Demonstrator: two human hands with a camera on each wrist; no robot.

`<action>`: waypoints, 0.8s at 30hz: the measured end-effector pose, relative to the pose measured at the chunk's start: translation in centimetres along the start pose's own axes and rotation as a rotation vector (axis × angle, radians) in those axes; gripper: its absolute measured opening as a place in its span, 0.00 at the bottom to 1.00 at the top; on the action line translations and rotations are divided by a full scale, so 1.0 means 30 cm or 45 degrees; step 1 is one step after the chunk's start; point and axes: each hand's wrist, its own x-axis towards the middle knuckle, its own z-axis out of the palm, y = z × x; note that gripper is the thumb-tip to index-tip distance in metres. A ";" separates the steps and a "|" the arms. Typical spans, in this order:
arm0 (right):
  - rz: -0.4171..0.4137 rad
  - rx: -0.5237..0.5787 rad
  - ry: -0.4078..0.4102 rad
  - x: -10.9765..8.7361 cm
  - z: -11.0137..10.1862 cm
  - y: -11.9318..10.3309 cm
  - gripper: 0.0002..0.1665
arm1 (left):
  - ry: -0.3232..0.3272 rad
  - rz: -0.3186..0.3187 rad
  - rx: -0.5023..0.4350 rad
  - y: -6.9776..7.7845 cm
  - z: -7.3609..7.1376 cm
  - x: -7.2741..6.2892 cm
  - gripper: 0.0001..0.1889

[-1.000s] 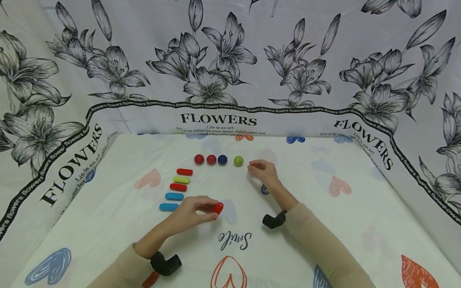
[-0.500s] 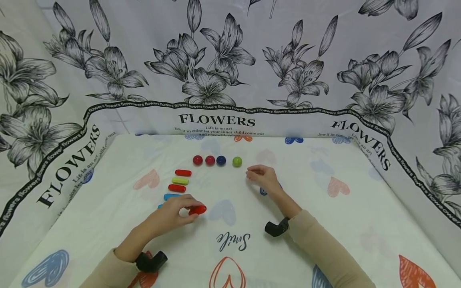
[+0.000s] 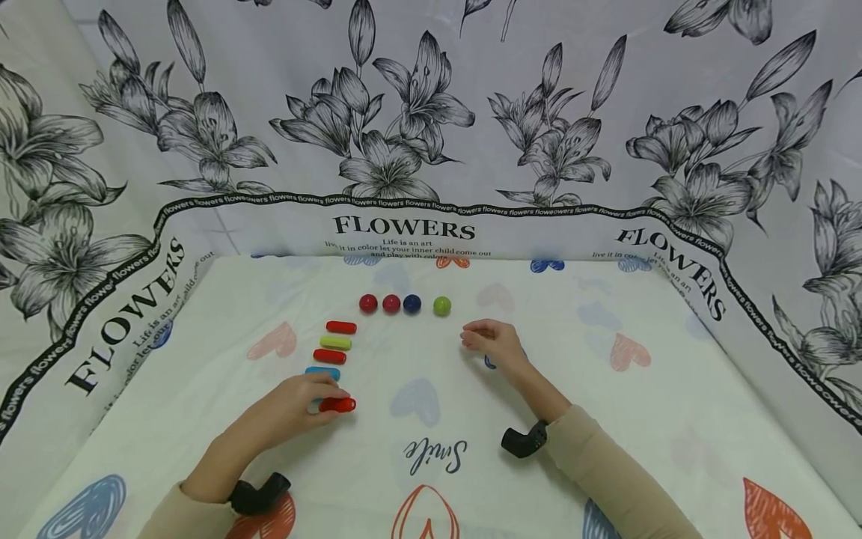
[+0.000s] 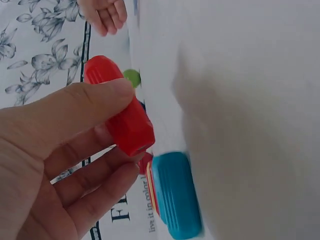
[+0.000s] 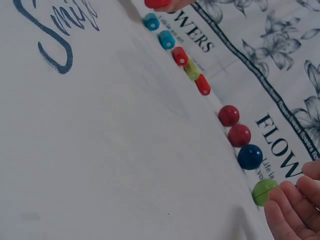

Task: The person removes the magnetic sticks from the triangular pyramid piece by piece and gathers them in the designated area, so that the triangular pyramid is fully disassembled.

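My left hand point(image 3: 286, 408) pinches a red ribbed capsule-shaped piece point(image 4: 127, 120) between thumb and fingers, above the white cloth. Right beside it, partly hidden by the hand in the head view, lies a blue capsule-shaped piece point(image 4: 177, 197). Beyond lie another blue piece point(image 3: 323, 372), a red one point(image 3: 330, 356), a yellow-green one point(image 3: 335, 342) and a second red one point(image 3: 341, 327), forming a column. My right hand point(image 3: 497, 346) holds nothing, its fingers loosely bent, just right of a green ball point(image 3: 441, 305).
Left of the green ball, a dark blue ball point(image 3: 412, 303) and two red balls point(image 3: 391, 303) sit in a row. The table is covered by a white cloth point(image 3: 579, 464) printed with hearts. A flower-printed curtain point(image 3: 404, 172) encloses its back and sides.
My left hand has carried the red capsule-shaped piece leftward to the near end of the column, covering part of the nearest blue piece. The right hand has moved slightly nearer, away from the ball row.
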 end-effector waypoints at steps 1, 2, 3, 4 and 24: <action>-0.008 -0.008 0.001 -0.001 -0.002 0.002 0.18 | -0.011 -0.013 0.010 -0.004 -0.004 -0.004 0.11; -0.013 -0.012 0.003 -0.002 -0.003 0.004 0.18 | -0.023 -0.030 0.020 -0.006 -0.007 -0.007 0.11; -0.012 -0.016 0.008 -0.003 -0.005 0.005 0.18 | -0.032 -0.044 0.033 -0.009 -0.010 -0.011 0.11; -0.016 -0.021 0.008 -0.004 -0.007 0.007 0.18 | -0.042 -0.054 0.045 -0.012 -0.013 -0.015 0.11; -0.026 -0.013 -0.012 -0.023 -0.036 0.020 0.20 | -0.194 -0.314 0.141 -0.042 -0.005 -0.052 0.09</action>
